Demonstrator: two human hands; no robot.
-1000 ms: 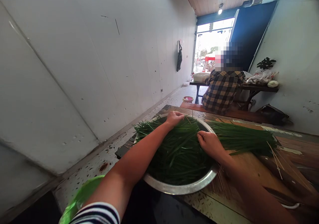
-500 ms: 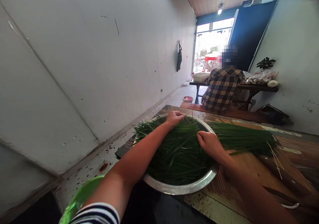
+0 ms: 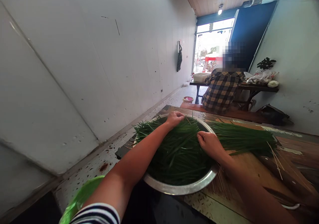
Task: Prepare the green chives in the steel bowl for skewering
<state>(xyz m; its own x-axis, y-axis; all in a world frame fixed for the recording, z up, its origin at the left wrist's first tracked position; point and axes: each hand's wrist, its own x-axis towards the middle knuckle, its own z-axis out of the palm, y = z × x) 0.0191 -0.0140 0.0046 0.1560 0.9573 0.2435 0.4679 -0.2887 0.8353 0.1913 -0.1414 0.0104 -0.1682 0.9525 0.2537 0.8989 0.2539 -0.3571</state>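
A wide metal bowl full of long green garlic chives stands in front of me. My left hand is closed in a pinch above the bowl's far side, with a thin bamboo skewer at its fingertips. On the right side of the bowl, my right hand pinches the ends of some chives, its fingers closed. What lies between the right fingertips is partly hidden. More chives lie in a bundle on a wooden board to the right.
Thin bamboo sticks lie beside the bowl, and a few more rest by a dark knife handle. A green bag-lined bin is at lower left. Ahead, a person in a plaid shirt sits at another table.
My hands and the chives stay practically where they were. The seated person's head and upper body have shifted slightly to the right.
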